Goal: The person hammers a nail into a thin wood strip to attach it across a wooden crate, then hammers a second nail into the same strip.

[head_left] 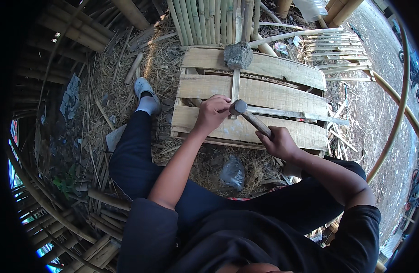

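Observation:
My right hand [281,143] is wrapped round the wooden handle of a hammer [257,123]. The hammer's head is over the near end of an upright-running bamboo strip [235,84], right beside my left fingertips. My left hand [213,113] is closed in a pinch at that spot; what it holds is hidden by the fingers and the hammer head. Beneath both hands lies a slatted wooden platform [273,93] of wide pale boards. A grey stone [238,55] rests on the strip at the far board. Another thin bamboo strip [282,112] lies crosswise on the boards.
Beyond the platform is a row of upright bamboo slats [205,20]. Split bamboo strips [339,52] are bundled at the far right, near a long curved pole [398,123]. A clear plastic bag [233,173] sits on straw between my legs. Bamboo poles [107,198] lie at left.

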The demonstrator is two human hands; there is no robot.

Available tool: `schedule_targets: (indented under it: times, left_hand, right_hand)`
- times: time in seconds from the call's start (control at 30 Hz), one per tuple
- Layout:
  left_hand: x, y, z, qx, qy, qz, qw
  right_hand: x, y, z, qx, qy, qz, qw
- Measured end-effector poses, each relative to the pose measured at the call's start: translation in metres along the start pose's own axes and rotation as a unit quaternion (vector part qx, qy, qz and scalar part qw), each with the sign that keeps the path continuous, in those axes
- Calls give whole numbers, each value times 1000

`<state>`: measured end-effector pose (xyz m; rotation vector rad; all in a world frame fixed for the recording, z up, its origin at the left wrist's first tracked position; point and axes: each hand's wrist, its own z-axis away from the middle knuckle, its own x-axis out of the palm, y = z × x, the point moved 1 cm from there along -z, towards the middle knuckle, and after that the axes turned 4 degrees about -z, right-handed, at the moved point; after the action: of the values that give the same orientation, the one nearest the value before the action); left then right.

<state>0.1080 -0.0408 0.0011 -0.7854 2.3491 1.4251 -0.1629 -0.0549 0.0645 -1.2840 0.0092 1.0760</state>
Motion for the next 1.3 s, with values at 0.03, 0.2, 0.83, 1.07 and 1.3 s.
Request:
schedule_targets:
  times: [0.03,0.2,0.83,1.07,1.3]
  left_hand:
    - [-1,-1,-1,1,-2,-1,1000]
    - [1,-4,1,-19,-9,-15,1000]
    - [0,7,-1,5,-2,-19,1000]
    - [1,2,0,0,-4,-30,1000]
    - [2,5,1,-15,-2,-21,1000]
  right_hand:
    - [0,-1,0,-23,6,4,1000]
    - [2,-6,3,-16,16,-10,1000]
    - [-6,-9,-2,31,-1,22,999]
    - [-5,-12,4,2,56,-84,995]
    - [-12,-19,0,22,19,5,1000]
